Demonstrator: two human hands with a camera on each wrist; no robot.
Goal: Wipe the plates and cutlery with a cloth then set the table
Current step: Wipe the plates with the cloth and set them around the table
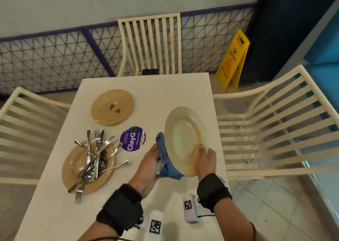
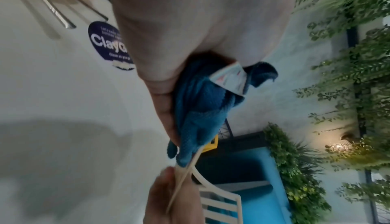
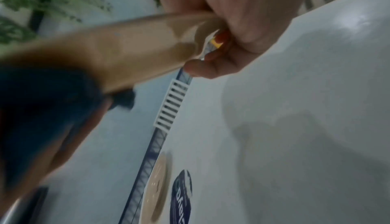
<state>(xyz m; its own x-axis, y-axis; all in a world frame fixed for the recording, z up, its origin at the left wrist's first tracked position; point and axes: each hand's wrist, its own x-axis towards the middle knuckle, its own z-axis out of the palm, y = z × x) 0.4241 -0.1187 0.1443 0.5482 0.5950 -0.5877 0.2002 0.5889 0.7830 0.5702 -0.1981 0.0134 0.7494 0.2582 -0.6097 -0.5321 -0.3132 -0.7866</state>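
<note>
the held plate (image 1: 185, 141) was tilted on edge above the right side of the table (image 1: 55, 213), off the surface, its clean-looking face turned up toward the head camera. the right hand (image 1: 206, 161) pinched its near rim, thumb on the face and fingers curled behind. the left hand (image 1: 149, 164) was closed around a bunched blue cloth (image 1: 167, 164) pressed against the plate's underside. by the look of it, this was the first plate being wiped and the job was early: the stained plate (image 1: 112, 106) near the table's far edge carried brown marks, and the third plate (image 1: 86, 166) toward the left edge lay under a heap of cutlery (image 1: 95, 160), none of it laid out, with one fork (image 1: 79, 195) poking over that plate's near rim. a round purple sticker (image 1: 133, 139) sat at the table's middle. bare tabletop lay along the near edge and the far right corner, room enough to set the plate down; chairs (image 1: 275, 130) stood close against the left, right and far edges, so a swing past the right edge looked tight.
</note>
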